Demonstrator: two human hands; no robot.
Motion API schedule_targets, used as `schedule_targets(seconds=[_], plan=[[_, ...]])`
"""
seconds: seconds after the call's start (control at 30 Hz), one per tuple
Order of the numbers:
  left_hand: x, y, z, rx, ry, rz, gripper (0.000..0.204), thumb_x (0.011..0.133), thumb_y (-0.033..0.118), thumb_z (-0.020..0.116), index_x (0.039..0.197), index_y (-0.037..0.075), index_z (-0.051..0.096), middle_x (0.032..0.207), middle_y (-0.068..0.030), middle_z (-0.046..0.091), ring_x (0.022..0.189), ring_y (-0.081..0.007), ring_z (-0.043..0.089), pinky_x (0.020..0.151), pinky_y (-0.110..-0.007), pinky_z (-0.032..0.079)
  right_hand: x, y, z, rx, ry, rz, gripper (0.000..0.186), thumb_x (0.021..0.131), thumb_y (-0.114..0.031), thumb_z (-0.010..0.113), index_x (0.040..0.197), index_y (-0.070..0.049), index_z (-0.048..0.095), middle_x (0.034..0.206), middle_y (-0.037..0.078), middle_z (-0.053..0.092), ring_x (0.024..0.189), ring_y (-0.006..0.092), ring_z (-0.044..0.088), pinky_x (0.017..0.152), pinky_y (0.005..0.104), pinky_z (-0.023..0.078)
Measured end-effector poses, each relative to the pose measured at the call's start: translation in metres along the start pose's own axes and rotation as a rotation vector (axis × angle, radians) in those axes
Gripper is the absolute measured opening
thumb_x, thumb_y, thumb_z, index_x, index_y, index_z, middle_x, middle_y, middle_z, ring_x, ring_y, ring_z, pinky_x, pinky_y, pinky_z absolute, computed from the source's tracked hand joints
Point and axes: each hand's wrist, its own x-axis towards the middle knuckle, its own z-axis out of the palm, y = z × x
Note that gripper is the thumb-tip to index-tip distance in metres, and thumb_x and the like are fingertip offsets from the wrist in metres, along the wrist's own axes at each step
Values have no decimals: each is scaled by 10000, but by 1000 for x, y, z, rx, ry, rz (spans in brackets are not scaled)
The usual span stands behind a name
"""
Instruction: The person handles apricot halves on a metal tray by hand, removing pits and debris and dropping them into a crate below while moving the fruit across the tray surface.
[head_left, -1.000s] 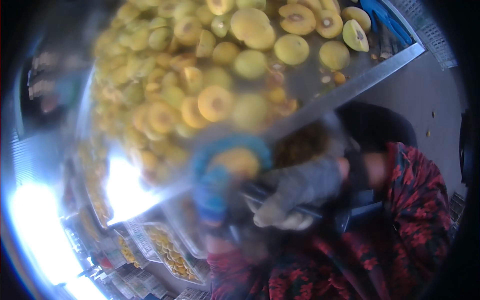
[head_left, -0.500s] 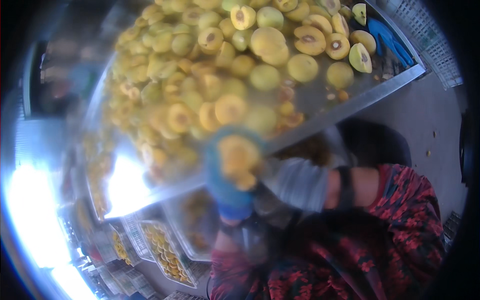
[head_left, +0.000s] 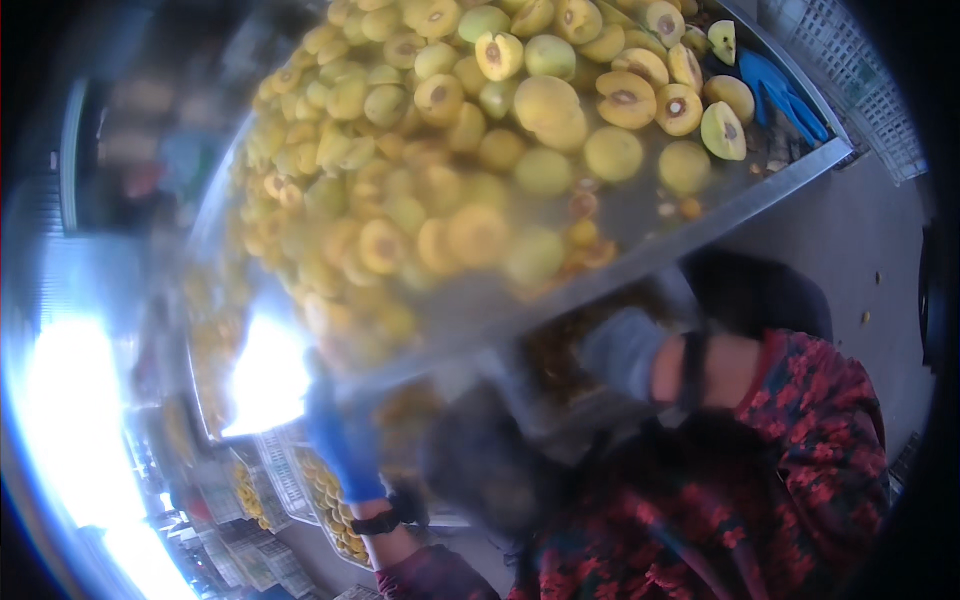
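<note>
Blue-gloved L. hand (head_left: 342, 435) & grey-gloved R. hand (head_left: 622, 352) were nr grey metal tabletop (head_left: 700, 212) w/ halved round yellow fruit (head_left: 628, 100); fingers blurred, spread couldn't be told.

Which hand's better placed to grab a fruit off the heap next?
Left, probably: the blue-gloved left hand overlaps the tray rim in view, near the fruit heap. The grey-gloved right hand sits below the rim, farther from the fruit. Both blur; any grip is unclear.
</note>
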Motion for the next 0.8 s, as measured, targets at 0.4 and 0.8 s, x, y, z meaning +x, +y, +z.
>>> schedule_targets(seconds=[0.4,0.8], plan=[[97,127,118,411,-171,551,469,851,298,674,1263,90,587,1080,-129,620,890,-292,601,806,-422,483,6,-5,-16,3,-176,-70,198,745,-240,678,853,-82,724,879,109,709,864,296,682,749,363,538],[83,124,117,223,-255,597,457,827,306,676,1228,110,576,982,-132,591,939,-340,586,798,-458,477,13,-17,-59,963,-45,306,273,840,-234,637,1038,-46,620,890,182,662,843,342,651,736,396,514]])
